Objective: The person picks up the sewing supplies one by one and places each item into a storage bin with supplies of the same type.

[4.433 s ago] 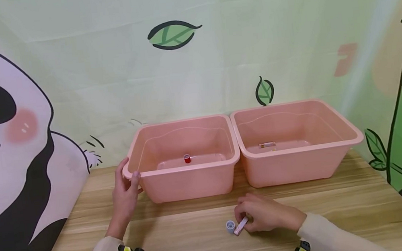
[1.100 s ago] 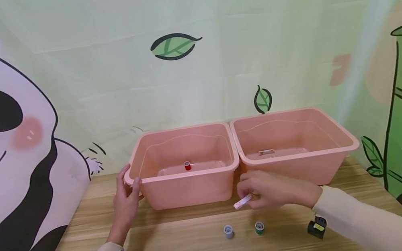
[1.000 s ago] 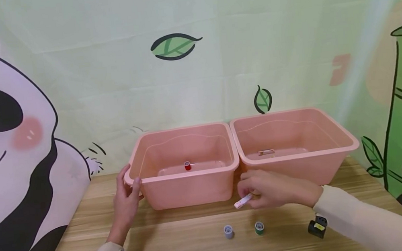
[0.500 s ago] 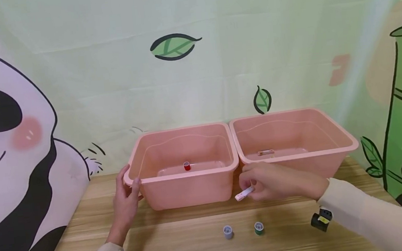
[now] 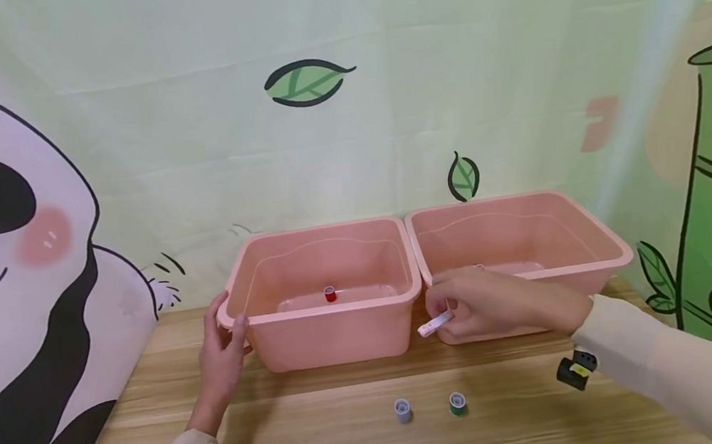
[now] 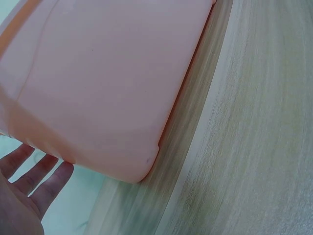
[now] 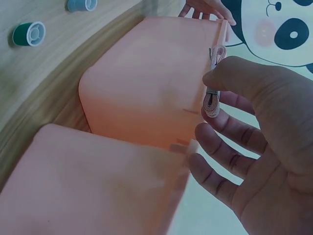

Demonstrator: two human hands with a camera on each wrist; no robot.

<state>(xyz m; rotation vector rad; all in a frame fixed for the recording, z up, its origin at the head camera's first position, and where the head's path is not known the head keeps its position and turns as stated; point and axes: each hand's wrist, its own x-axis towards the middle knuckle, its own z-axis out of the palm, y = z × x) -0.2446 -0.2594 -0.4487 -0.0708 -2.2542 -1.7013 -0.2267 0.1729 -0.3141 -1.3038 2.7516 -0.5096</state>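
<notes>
With thumb and fingertips my right hand pinches a folded tape measure, a small pale bundle with a dark band round its middle. It is raised in front of the right pink bin, overlapping its front wall in the head view. My left hand grips the near left corner of the left pink bin, thumb at the rim and fingers along the outer side. A red thread spool stands inside the left bin. On the table are a light blue spool and a green spool.
Both bins stand side by side at the back of the wooden table, rims close together. Behind them hangs a printed cloth with a panda and leaves. A small item inside the right bin is mostly hidden by my right hand.
My right hand picked the tape measure off the table beside the spools and has risen with it toward the right bin's front rim. The left hand keeps its grip.
</notes>
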